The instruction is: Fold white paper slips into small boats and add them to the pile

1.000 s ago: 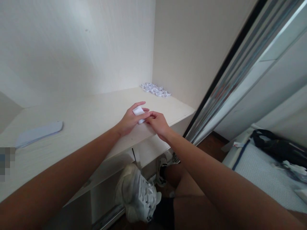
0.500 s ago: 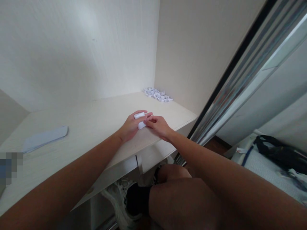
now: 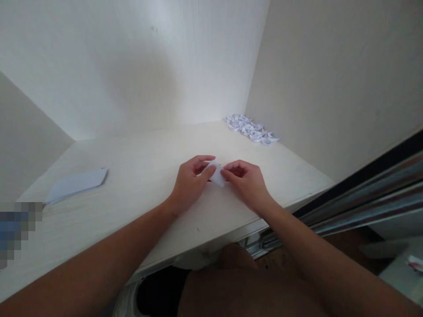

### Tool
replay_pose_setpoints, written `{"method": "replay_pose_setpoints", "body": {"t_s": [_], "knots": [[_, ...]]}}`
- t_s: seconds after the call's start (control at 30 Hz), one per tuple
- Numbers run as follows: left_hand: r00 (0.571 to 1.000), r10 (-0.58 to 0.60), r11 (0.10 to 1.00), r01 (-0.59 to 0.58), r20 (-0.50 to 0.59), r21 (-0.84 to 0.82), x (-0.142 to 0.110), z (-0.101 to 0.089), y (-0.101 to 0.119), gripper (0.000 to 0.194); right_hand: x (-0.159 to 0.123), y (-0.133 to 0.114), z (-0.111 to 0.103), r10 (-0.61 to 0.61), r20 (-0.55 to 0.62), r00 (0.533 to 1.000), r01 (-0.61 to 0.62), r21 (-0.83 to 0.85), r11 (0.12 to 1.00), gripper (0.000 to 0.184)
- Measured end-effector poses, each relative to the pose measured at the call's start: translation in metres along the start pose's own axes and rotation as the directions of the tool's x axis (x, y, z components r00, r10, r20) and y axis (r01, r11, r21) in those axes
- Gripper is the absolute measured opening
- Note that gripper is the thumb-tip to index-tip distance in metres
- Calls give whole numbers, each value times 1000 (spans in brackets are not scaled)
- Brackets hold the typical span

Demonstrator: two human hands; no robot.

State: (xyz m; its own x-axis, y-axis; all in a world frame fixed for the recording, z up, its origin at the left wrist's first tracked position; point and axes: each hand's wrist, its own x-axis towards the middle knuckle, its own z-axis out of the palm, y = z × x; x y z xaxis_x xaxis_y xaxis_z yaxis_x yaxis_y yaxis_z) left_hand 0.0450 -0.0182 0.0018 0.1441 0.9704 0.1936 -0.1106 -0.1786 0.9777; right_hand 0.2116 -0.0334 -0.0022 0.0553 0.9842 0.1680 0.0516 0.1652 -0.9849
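Between my two hands is a small folded piece of white paper (image 3: 217,175), held a little above the white shelf top (image 3: 155,163). My left hand (image 3: 195,176) pinches its left side, with the thumb on the near face. The right side is gripped by my right hand (image 3: 245,179) between thumb and fingertips. Part of the paper is hidden behind the fingers. A pile of small folded paper pieces (image 3: 251,130) lies beyond my right hand, in the back right corner. To the left of my left hand rests a stack of white paper sheets (image 3: 77,184).
A pale back panel (image 3: 132,79) and a right side panel (image 3: 330,88) enclose the shelf. Along the right runs a dark and metallic door frame (image 3: 370,193). My legs are below the shelf's front edge. A blurred-out patch covers something at the far left.
My view has turned to the right. The paper was a narrow strip across my left fingers; now it appears as a diamond shape, pinched from both sides.
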Motion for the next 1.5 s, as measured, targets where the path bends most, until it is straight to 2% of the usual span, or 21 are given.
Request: {"method": "replay_pose_setpoints", "body": {"t_s": [0.1, 0.27, 0.47, 0.67, 1.0, 1.5], "knots": [[1000, -24, 998, 25, -19, 63, -2, 0, 3, 31, 1, -1, -1, -24, -4, 1000, 24, 4, 1000, 14], [1000, -15, 994, 13, 18, 107, -7, 1, 8, 40, -4, -1, -2, -26, 22, 999, 24, 77, 997, 13], [1000, 20, 983, -19, -2, 184, -6, -1, 5, 28, -4, 0, -4, -31, -5, 1000, 31, 84, 996, 13], [998, 16, 987, -7, -57, 158, -4, 1, 5, 28, -6, -1, -9, 0, 2, 1000, 0, -16, 1000, 18], [998, -34, 993, 28, 49, 116, -1, -5, 3, 34, -5, 1, -12, 20, -26, 999, -19, 52, 998, 18], [998, -58, 993, 58, -1, 107, 3, -7, 2, 32, -4, 3, -16, 19, -67, 998, -16, 45, 999, 19]]}}
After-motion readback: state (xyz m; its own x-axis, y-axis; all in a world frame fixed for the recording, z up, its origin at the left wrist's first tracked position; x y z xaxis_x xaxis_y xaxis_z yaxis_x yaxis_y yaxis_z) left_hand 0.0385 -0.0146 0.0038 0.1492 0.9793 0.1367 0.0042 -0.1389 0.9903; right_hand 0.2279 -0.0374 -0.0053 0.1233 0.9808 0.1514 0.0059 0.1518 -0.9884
